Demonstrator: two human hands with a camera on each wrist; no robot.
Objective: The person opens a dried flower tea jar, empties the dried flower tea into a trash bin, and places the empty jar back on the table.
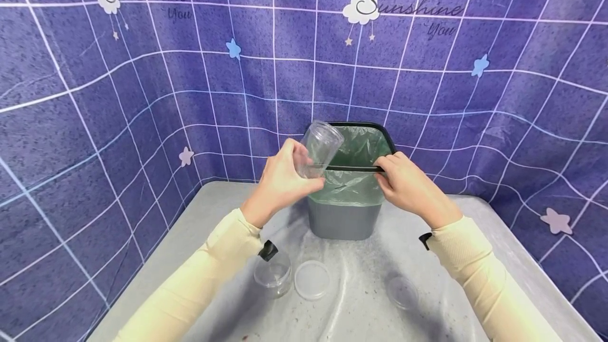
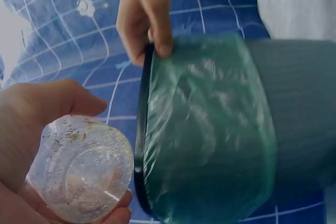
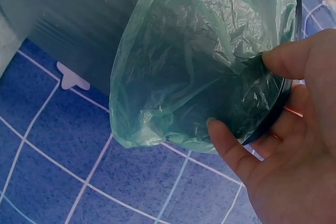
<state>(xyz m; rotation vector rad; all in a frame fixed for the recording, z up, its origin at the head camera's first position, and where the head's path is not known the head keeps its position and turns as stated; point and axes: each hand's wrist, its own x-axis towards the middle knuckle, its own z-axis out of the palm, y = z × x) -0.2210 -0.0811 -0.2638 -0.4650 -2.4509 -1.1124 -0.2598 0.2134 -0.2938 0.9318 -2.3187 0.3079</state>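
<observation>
My left hand (image 1: 284, 178) grips a clear plastic jar (image 1: 321, 144), tilted with its upper end over the left side of the bin's rim. Small dark and yellowish bits cling to the jar (image 2: 86, 171) in the left wrist view. With my right hand (image 1: 409, 182) I hold the black rim of a grey trash bin (image 1: 345, 220) at its front right corner, thumb on the outside. A green translucent bag (image 1: 349, 186) lines the bin and folds down over its outside. In the right wrist view my thumb presses the bag (image 3: 194, 72) against the rim.
A second clear jar (image 1: 273, 277) stands on the grey table (image 1: 351, 289) below my left wrist. Beside it lies a round translucent lid (image 1: 312, 280), and another clear lid (image 1: 402, 293) lies farther right. A blue patterned curtain (image 1: 266, 78) rises behind the bin.
</observation>
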